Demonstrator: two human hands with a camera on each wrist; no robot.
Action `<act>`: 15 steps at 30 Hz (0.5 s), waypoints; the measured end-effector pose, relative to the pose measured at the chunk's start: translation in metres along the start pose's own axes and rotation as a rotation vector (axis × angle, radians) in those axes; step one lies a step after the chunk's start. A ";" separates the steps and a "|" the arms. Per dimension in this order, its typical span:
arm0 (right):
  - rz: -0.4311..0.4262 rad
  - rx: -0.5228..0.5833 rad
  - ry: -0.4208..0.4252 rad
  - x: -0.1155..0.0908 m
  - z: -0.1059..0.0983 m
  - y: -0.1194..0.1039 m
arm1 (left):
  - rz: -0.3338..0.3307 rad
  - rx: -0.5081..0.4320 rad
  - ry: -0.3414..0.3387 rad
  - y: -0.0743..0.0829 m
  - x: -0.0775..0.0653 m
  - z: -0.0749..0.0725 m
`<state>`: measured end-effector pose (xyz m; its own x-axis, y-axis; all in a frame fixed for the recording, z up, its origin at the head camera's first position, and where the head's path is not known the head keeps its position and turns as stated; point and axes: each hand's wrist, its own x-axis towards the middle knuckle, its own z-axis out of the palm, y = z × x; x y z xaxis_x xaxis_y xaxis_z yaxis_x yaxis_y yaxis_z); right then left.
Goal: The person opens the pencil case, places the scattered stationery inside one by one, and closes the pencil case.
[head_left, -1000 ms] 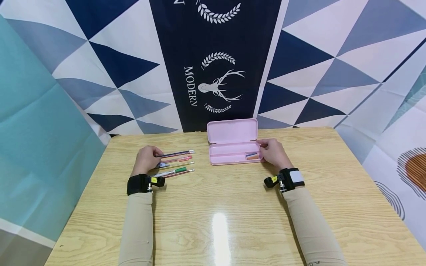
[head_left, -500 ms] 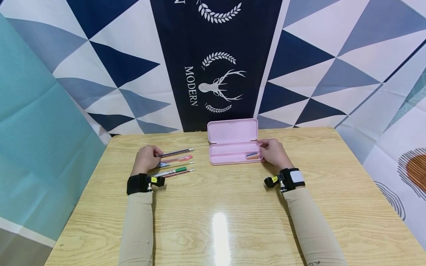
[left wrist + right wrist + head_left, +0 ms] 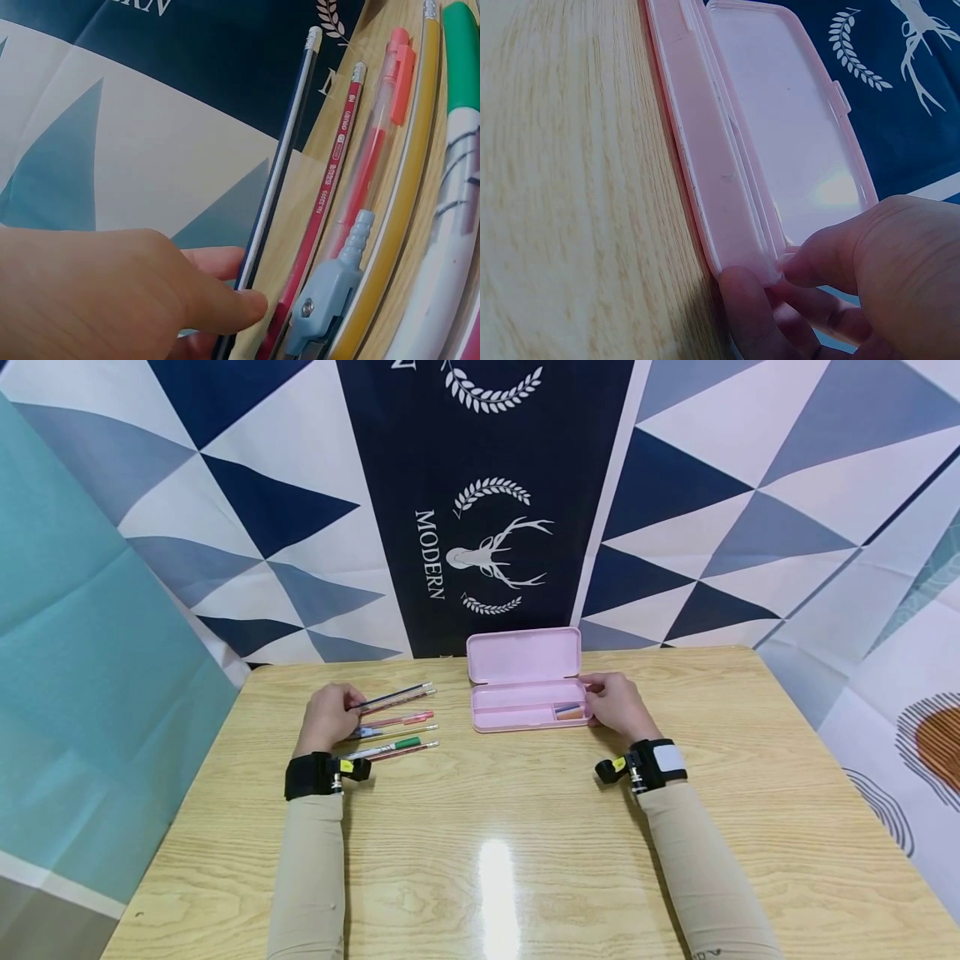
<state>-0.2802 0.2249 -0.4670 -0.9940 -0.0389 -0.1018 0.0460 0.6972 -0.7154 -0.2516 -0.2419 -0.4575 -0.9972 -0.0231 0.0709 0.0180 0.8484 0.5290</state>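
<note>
My left hand [image 3: 328,718] pinches a dark blue and white striped pencil [image 3: 277,161] between thumb and fingers, low on its shaft. Its white eraser end points up and away in the left wrist view. Just right of it lies a red pencil [image 3: 330,180]. My right hand [image 3: 618,706] grips the right end of a pink pencil case [image 3: 510,720], thumb inside the rim and fingers at the outer wall in the right wrist view. The lid [image 3: 525,657] stands up behind. A small compartment holds an orange-brown block [image 3: 570,713] and a thin blue piece.
Beside the left hand lie a pink pen [image 3: 367,161], a light blue drawing compass [image 3: 326,300], a yellow pencil [image 3: 409,165], a green-capped marker [image 3: 450,195] and another red pencil [image 3: 405,750]. A patterned cloth wall [image 3: 315,602] rises behind the wooden table [image 3: 420,860].
The striped pencil's eraser end has risen and swung away from the pens. The red pencil beside it has also shifted toward the back. The right hand and the case stay put.
</note>
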 end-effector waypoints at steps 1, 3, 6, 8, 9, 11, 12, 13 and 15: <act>-0.002 -0.001 0.001 0.000 0.000 0.000 | 0.002 -0.004 0.009 0.001 0.000 0.000; -0.013 -0.007 -0.003 0.000 0.000 0.001 | 0.004 -0.012 0.026 0.002 -0.001 -0.001; -0.026 -0.008 -0.005 -0.001 -0.001 0.001 | 0.005 -0.025 0.057 0.005 -0.001 -0.001; -0.033 -0.010 -0.005 0.000 -0.001 0.001 | 0.002 -0.034 0.078 0.006 0.000 -0.001; -0.036 -0.009 -0.005 -0.001 -0.001 0.001 | 0.004 -0.038 0.090 0.007 0.000 -0.001; -0.040 -0.007 -0.002 0.000 -0.002 0.001 | 0.011 -0.043 0.109 0.008 0.001 -0.001; -0.040 -0.006 -0.001 0.000 -0.002 0.001 | 0.011 -0.042 0.115 0.008 0.002 0.000; -0.041 -0.004 0.000 -0.001 -0.002 0.000 | 0.013 -0.042 0.121 0.009 0.002 0.000; -0.040 0.001 -0.002 -0.001 -0.002 0.000 | 0.022 -0.042 0.131 0.010 0.002 -0.001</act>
<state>-0.2798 0.2263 -0.4657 -0.9949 -0.0683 -0.0742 0.0060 0.6945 -0.7194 -0.2535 -0.2339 -0.4517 -0.9786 -0.0759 0.1914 0.0455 0.8267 0.5608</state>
